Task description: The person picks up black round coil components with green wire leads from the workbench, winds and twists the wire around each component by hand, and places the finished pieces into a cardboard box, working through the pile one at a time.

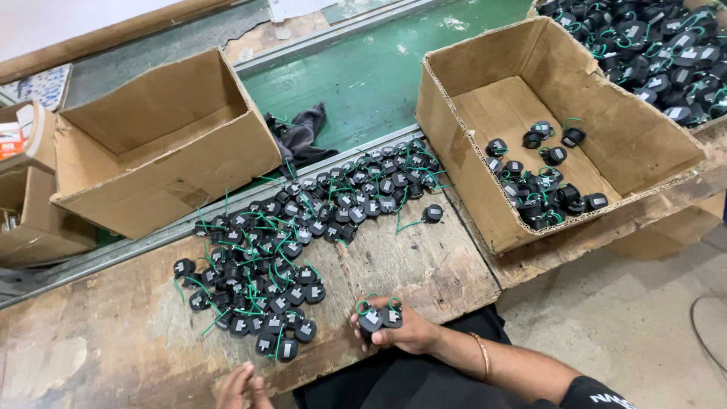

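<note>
Coils gripped in right hand; left hand apart.

Right hand curled closed, forearm bare; left hand low, fingers bunched.

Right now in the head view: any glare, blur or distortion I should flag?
Head view: even, soft light, only faint shadows inside the cardboard boxes; mild sheen on the green belt; wide-angle bowing along the bench edge; pile of black parts sharp; right hand holding black parts sharp, left hand slightly soft and cut off by the frame.
</note>
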The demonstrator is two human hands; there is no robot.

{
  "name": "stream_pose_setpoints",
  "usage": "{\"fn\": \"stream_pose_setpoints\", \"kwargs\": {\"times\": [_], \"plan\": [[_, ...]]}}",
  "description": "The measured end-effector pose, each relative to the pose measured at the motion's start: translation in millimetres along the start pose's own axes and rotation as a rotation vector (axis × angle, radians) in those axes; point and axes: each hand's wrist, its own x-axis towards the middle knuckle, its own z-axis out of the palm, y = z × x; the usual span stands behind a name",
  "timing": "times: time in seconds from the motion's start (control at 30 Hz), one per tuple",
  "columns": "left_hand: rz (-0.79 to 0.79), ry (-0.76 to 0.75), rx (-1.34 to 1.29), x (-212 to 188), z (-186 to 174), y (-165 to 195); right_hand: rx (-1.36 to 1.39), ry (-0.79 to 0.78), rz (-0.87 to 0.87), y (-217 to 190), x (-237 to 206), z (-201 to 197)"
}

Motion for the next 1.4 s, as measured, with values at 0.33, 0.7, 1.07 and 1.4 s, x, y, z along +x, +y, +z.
{"fn": "stream_pose_setpoints", "kwargs": {"times": [0.33,0.7,1.07,1.4], "plan": [[0.045,-0.180,0.284,24.4,18.0,45.6,0.108,-0.106,0.129,7.6,-0.8,4.6],[-0.032,-0.315,-0.118,29.1,-6.5,-4.1,0.275,-0.047,0.143,13.5,-1.4,-0.1],[-0.322,0.478,-0.469,29.5,23.4,11.8,0.367,-0.030,0.083,8.3,2.4,4.1],[0.160,-0.206,-0.453,10.7,82.5,104.8,0.300,0.003,0.129,1.9,3.3,7.1]]}}
